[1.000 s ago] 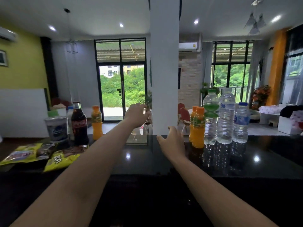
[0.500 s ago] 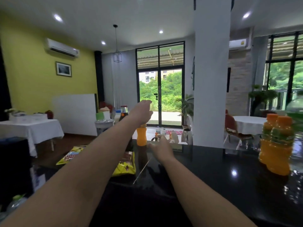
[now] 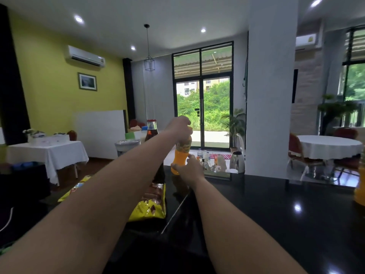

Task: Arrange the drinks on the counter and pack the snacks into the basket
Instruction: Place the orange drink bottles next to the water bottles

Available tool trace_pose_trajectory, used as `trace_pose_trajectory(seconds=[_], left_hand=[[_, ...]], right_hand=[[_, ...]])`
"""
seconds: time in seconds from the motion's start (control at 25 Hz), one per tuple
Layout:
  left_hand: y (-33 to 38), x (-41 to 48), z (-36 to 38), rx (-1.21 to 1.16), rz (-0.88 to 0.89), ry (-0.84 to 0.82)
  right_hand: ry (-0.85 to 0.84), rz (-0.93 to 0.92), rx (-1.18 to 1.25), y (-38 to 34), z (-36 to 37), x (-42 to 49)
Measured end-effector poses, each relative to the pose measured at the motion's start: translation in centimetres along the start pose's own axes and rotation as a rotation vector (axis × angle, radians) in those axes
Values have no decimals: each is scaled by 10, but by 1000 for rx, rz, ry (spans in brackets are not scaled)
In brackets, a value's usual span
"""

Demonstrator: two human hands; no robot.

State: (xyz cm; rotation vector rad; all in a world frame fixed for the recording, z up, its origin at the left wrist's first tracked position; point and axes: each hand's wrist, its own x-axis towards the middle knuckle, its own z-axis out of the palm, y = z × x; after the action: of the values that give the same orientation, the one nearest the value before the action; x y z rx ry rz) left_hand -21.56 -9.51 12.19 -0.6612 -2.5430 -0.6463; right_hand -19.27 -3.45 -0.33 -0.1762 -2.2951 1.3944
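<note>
An orange juice bottle (image 3: 181,155) stands at the far edge of the black counter (image 3: 266,204). My left hand (image 3: 178,125) grips its cap from above. My right hand (image 3: 189,170) holds its base from the right. Behind my left forearm stands a dark cola bottle (image 3: 151,130). Yellow snack bags (image 3: 152,206) lie on the counter under my left arm, with another yellow bag (image 3: 77,189) further left. A second orange bottle (image 3: 359,192) shows at the right frame edge.
A lidded white tub (image 3: 127,144) stands left of the cola bottle. A tray of small bottles (image 3: 209,161) and a metal kettle (image 3: 237,162) sit beside the white pillar (image 3: 270,95). White-clothed tables (image 3: 47,153) stand in the room beyond.
My view has swung left, so the water bottles have left the frame. Both hands reached to the orange bottle by the cola; the left now grips its cap, the right its base.
</note>
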Motion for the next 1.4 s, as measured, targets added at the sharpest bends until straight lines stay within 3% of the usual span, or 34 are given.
trace_pose_trajectory(seconds=[0.2,0.52,0.96,1.16,1.4], left_hand=[[9,-26,-25,-68,81,-21],[69,-102,-83,-306,229,-90],[224,-203,-33,-571,317,-90],[274,-222,-6,-487,393,-162],[314,-226,22,-501,416,-226]], right_hand=[[152,24,85,-7,-22,-24],[291,-121,175,-27,-92,-136],[433,-17,26,9,-242,-253],[569,64,-55,30,-295,-278],[543,112,-169,55,-336,-278]])
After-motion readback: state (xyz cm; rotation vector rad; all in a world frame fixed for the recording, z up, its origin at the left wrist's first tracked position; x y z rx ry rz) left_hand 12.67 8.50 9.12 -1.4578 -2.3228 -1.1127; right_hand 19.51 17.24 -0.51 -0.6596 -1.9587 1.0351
